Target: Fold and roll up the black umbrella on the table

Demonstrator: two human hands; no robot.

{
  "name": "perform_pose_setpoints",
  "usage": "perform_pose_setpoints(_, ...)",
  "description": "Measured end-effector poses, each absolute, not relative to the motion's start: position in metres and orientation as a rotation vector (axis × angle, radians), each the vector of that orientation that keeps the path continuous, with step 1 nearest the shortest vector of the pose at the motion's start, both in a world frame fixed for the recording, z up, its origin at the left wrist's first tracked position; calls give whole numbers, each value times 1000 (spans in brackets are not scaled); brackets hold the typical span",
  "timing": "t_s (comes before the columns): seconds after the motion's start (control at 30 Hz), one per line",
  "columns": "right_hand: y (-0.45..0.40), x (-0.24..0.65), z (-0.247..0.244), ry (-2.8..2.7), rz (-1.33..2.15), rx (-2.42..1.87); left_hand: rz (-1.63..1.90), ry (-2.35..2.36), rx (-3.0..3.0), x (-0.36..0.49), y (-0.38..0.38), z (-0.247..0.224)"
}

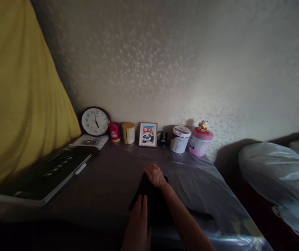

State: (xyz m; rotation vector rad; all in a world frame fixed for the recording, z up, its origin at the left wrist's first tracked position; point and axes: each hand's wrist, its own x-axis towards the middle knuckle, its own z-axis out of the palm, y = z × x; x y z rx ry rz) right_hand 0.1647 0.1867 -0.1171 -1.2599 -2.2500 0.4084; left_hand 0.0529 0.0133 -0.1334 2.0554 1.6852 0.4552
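Observation:
A dark black item (pixel 149 195) lies on the table in front of me, flat and soft-looking like folded cloth or a bag; its kind is too dark to make out. A narrow black strip (pixel 200 213) sticks out from it to the right. My left hand (pixel 138 219) rests on its near left part with fingers stretched out. At its far edge is my right hand (pixel 155 176), with fingers bent down over the black item. The right forearm crosses over the item and hides part of it.
Along the wall stand a clock (pixel 96 121), a red can (pixel 114 132), a yellow canister (pixel 128 133), a framed panda picture (pixel 148 135), a small black object (pixel 163 138), a white tub (pixel 180 140) and a pink tub (pixel 199 142). A green board (pixel 47 174) lies left, beside a yellow curtain (pixel 21 90).

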Motion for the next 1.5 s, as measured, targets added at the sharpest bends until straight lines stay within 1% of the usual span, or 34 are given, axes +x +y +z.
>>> perform_pose_setpoints(0.13,192,175,-114,-1970,455,-1500,467,1692,2053,54,11,-133)
perform_pose_setpoints(0.3,175,224,-119,-1659,444,-1713,583,1685,2048,55,9,-134)
perform_pose_setpoints(0.4,156,249,-124,-1582,514,-1769,640,1690,2010,55,9,-135)
perform_pose_setpoints(0.5,136,255,-128,-1566,625,-1773,676,1671,2012,55,9,-135)
perform_pose_setpoints(0.63,117,245,-129,-1576,712,-1732,706,1666,1994,55,8,-131)
perform_pose_setpoints(0.83,106,224,-125,-1626,617,-1738,721,1668,1966,55,8,-129)
perform_pose_setpoints(1.1,106,194,-108,-1644,596,-1692,742,1702,2023,54,10,-136)
perform_pose_setpoints(1.33,110,164,-105,-1562,634,-1678,718,1735,2040,53,10,-137)
perform_pose_setpoints(1.5,110,147,-100,-1622,637,-1698,712,1728,2062,50,12,-141)
